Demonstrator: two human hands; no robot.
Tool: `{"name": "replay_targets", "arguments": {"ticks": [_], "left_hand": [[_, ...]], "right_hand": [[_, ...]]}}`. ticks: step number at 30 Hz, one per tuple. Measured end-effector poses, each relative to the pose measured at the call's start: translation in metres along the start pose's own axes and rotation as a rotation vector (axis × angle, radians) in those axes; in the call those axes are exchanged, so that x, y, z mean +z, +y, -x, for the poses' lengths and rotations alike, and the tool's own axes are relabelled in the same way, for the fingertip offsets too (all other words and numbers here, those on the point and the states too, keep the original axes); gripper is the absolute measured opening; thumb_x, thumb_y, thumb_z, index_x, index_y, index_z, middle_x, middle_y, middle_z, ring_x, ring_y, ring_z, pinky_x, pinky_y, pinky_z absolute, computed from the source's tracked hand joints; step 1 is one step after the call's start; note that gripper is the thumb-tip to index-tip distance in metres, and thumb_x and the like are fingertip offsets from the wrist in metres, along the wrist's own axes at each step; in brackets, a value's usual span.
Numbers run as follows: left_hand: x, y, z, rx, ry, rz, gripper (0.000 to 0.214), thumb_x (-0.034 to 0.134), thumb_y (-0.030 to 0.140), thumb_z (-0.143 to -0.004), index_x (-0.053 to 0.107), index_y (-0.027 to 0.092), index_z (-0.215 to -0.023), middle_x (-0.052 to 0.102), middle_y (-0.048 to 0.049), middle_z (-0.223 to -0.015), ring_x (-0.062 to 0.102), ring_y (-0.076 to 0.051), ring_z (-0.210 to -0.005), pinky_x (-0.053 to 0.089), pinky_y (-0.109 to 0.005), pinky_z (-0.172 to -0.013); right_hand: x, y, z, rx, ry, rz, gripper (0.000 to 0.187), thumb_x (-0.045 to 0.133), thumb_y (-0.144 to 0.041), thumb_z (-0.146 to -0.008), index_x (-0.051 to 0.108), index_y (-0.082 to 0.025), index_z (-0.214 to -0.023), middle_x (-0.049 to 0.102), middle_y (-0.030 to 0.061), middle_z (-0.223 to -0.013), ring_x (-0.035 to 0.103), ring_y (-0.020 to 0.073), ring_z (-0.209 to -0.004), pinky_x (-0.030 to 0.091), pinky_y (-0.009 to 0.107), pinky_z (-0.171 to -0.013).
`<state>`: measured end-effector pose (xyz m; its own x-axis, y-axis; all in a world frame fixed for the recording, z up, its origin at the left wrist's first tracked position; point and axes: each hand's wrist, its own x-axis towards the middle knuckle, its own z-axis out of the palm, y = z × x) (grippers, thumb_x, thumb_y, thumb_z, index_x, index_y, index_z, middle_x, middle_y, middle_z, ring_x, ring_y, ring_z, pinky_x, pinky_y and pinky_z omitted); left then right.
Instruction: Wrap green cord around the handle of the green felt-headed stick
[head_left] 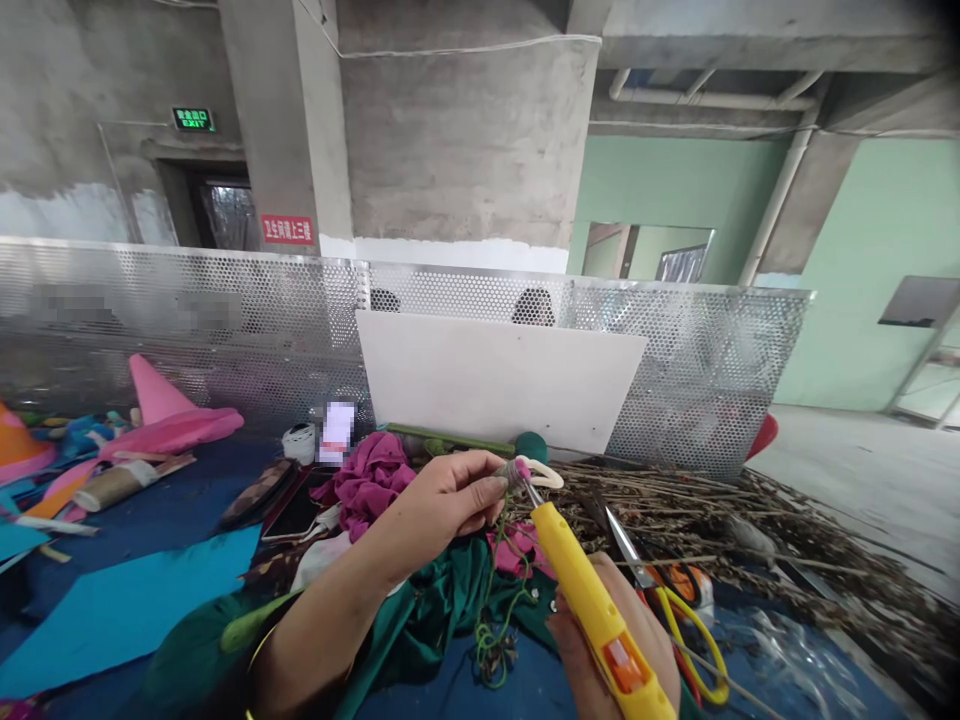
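My left hand (pixel 454 492) pinches a small wrapped piece (pixel 514 472), grey with a pink end, between thumb and fingertips. Thin green string (pixel 495 640) hangs below it in a tangle. My right hand (pixel 592 630) is wrapped round a yellow glue gun (pixel 574 575) with an orange switch. Its metal nozzle points up and left, at or very near the pink end; whether they touch I cannot tell. A cream loop (pixel 544 472) shows just behind. Scissors (pixel 630 548) with yellow handles lie right of my right hand. Dark green cloth (pixel 439 610) spreads beneath my hands.
Dry brown stems (pixel 675 500) are heaped at the right. Magenta cloth (pixel 375 475), a phone (pixel 336 433) and a blue sheet (pixel 127 600) are at left, with a pink pointed hat (pixel 169 410) beyond. A white board (pixel 495 380) leans on a perforated metal screen (pixel 690 390) along the back.
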<state>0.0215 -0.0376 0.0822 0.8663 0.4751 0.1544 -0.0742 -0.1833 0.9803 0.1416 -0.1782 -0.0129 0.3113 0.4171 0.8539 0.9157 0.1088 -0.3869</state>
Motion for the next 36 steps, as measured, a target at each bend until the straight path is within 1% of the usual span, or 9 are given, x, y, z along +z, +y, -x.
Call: {"name": "replay_targets", "arguments": {"ticks": [6, 11, 13, 17, 20, 25, 28, 32, 36], "left_hand": [[0.0002, 0.0004, -0.0009, -0.011, 0.007, 0.001, 0.039, 0.060, 0.046, -0.086, 0.064, 0.011, -0.102, 0.044, 0.0041, -0.064, 0.031, -0.006, -0.052, 0.017, -0.021, -0.045], [-0.0005, 0.0033, -0.0004, -0.013, 0.013, -0.013, 0.037, 0.059, 0.045, -0.087, 0.064, 0.011, -0.101, 0.044, 0.0044, -0.062, 0.029, -0.006, -0.050, 0.016, -0.021, -0.044], [-0.0015, 0.0032, -0.0010, -0.013, 0.019, -0.015, 0.035, 0.059, 0.044, -0.087, 0.064, 0.012, -0.100, 0.043, 0.0049, -0.061, 0.029, -0.006, -0.049, 0.015, -0.021, -0.044], [-0.0032, 0.0029, -0.0022, -0.014, 0.022, 0.006, 0.035, 0.060, 0.044, -0.086, 0.063, 0.012, -0.098, 0.042, 0.0057, -0.060, 0.028, -0.006, -0.048, 0.014, -0.021, -0.043], [-0.0029, 0.0036, -0.0016, -0.028, 0.016, -0.006, 0.036, 0.059, 0.045, -0.086, 0.062, 0.011, -0.098, 0.043, 0.0053, -0.059, 0.028, -0.006, -0.049, 0.016, -0.021, -0.044], [-0.0006, 0.0013, -0.0008, -0.026, 0.004, -0.013, 0.038, 0.060, 0.046, -0.085, 0.064, 0.012, -0.100, 0.046, 0.0027, -0.066, 0.033, -0.007, -0.054, 0.020, -0.021, -0.048], [0.0000, -0.0011, -0.0014, -0.026, 0.006, -0.009, 0.039, 0.061, 0.048, -0.084, 0.063, 0.011, -0.097, 0.046, 0.0027, -0.064, 0.032, -0.007, -0.053, 0.018, -0.021, -0.047], [-0.0007, -0.0022, -0.0020, -0.034, 0.008, -0.005, 0.039, 0.060, 0.049, -0.085, 0.063, 0.012, -0.098, 0.045, 0.0039, -0.061, 0.030, -0.006, -0.050, 0.016, -0.021, -0.044], [-0.0022, -0.0025, -0.0019, -0.034, 0.005, 0.010, 0.037, 0.060, 0.048, -0.085, 0.063, 0.013, -0.097, 0.047, 0.0039, -0.061, 0.029, -0.005, -0.048, 0.013, -0.021, -0.042]], "right_hand": [[0.0031, -0.0005, 0.0016, 0.010, 0.011, 0.004, 0.035, 0.040, -0.051, -0.096, 0.051, -0.022, -0.080, 0.056, -0.0004, -0.064, 0.057, 0.0139, -0.045, 0.043, 0.023, -0.042], [0.0057, 0.0032, 0.0047, -0.024, -0.010, 0.005, 0.039, 0.037, -0.055, -0.095, 0.051, -0.022, -0.077, 0.053, -0.0011, -0.060, 0.055, 0.0144, -0.043, 0.042, 0.023, -0.040], [0.0064, 0.0036, 0.0060, -0.034, -0.024, 0.018, 0.039, 0.037, -0.055, -0.095, 0.050, -0.022, -0.078, 0.054, -0.0006, -0.061, 0.056, 0.0147, -0.044, 0.042, 0.023, -0.040], [0.0072, 0.0001, 0.0069, 0.003, -0.046, 0.027, 0.039, 0.035, -0.055, -0.095, 0.050, -0.022, -0.081, 0.058, 0.0014, -0.065, 0.060, 0.0167, -0.048, 0.045, 0.025, -0.043], [0.0058, -0.0028, 0.0050, 0.034, -0.062, 0.004, 0.040, 0.036, -0.057, -0.095, 0.049, -0.022, -0.081, 0.055, -0.0006, -0.062, 0.058, 0.0153, -0.044, 0.042, 0.024, -0.039], [0.0029, -0.0011, 0.0017, 0.014, -0.012, 0.007, 0.042, 0.036, -0.057, -0.095, 0.051, -0.022, -0.079, 0.053, -0.0010, -0.061, 0.057, 0.0147, -0.044, 0.043, 0.024, -0.041], [0.0029, 0.0004, 0.0014, 0.017, 0.005, 0.021, 0.040, 0.036, -0.056, -0.095, 0.051, -0.022, -0.079, 0.054, -0.0010, -0.061, 0.057, 0.0143, -0.043, 0.043, 0.023, -0.040], [0.0044, -0.0002, 0.0023, -0.016, 0.001, 0.016, 0.040, 0.037, -0.056, -0.095, 0.049, -0.022, -0.077, 0.053, -0.0015, -0.059, 0.056, 0.0140, -0.043, 0.042, 0.023, -0.040], [0.0062, -0.0005, 0.0040, -0.027, -0.013, 0.000, 0.037, 0.038, -0.054, -0.095, 0.052, -0.021, -0.084, 0.056, 0.0002, -0.063, 0.058, 0.0151, -0.047, 0.043, 0.023, -0.042]]}}
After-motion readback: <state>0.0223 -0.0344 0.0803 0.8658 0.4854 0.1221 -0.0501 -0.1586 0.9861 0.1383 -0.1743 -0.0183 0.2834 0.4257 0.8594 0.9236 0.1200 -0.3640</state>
